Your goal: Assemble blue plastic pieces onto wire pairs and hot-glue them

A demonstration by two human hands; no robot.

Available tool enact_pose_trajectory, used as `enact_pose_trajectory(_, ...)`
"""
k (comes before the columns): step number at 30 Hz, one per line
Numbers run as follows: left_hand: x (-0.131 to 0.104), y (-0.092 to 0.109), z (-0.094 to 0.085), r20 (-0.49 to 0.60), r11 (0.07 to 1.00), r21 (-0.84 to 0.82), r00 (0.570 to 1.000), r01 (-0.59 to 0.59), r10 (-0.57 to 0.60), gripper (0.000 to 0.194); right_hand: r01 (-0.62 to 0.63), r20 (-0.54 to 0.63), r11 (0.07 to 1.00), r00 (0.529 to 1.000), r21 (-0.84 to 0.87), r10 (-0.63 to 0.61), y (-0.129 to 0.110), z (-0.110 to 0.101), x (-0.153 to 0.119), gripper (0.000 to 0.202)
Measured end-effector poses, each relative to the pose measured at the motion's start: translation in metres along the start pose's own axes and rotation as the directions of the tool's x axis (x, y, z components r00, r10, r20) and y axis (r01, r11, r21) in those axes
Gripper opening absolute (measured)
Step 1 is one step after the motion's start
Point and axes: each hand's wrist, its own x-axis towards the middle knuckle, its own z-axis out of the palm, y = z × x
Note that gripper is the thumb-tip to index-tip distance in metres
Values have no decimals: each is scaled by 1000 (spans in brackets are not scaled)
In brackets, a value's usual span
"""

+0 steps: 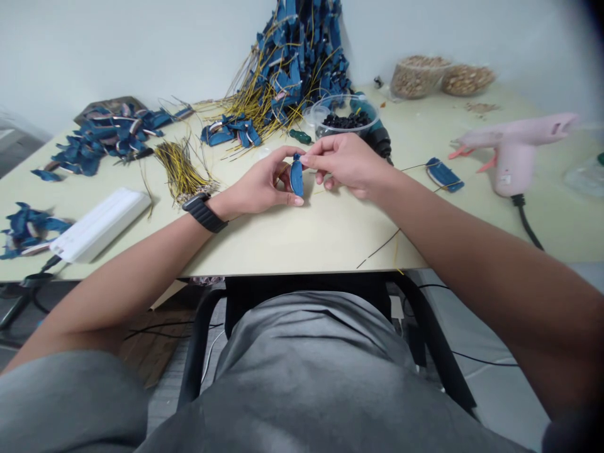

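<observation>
A small blue leaf-shaped piece (297, 178) stands upright between both hands at the middle of the pale table (302, 239). My left hand (262, 185), with a black watch on its wrist, grips the piece's lower side with thumb and fingers. My right hand (346, 163) pinches its top edge from the right. A thin yellow wire appears to run from the piece under my right hand.
A tall heap of blue pieces on yellow wires (295, 60) rises behind. A clear bowl of dark beads (346, 116), a pink glue gun (512, 148), a lone blue piece (443, 175), a wire bundle (182, 170), a white box (101, 223) and more blue pieces (108, 135) lie around.
</observation>
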Motion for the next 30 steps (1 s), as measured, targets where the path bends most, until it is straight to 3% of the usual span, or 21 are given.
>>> enact_pose_trajectory(13, -1, 6, 2, 70, 991, -134, 997, -16, 25, 83, 6, -29, 1000, 1000, 9, -6, 1, 2, 1, 48)
enact_pose_trajectory(19, -3, 5, 7, -54, 984, -172, 997, 43, -53, 39, 14, -24, 1000, 1000, 6, -13, 2, 4, -1, 47)
enact_pose_trajectory(25, -4, 6, 10, -104, 972, -206, 985, 111, -135, 40, -3, -6, 1000, 1000, 13, 3, 0, 5, -1, 44)
enact_pose_trajectory(30, -3, 8, 11, -122, 982, -162, 985, 98, -118, 38, -28, 30, 999, 999, 33, 27, 2, 1, 0, 44)
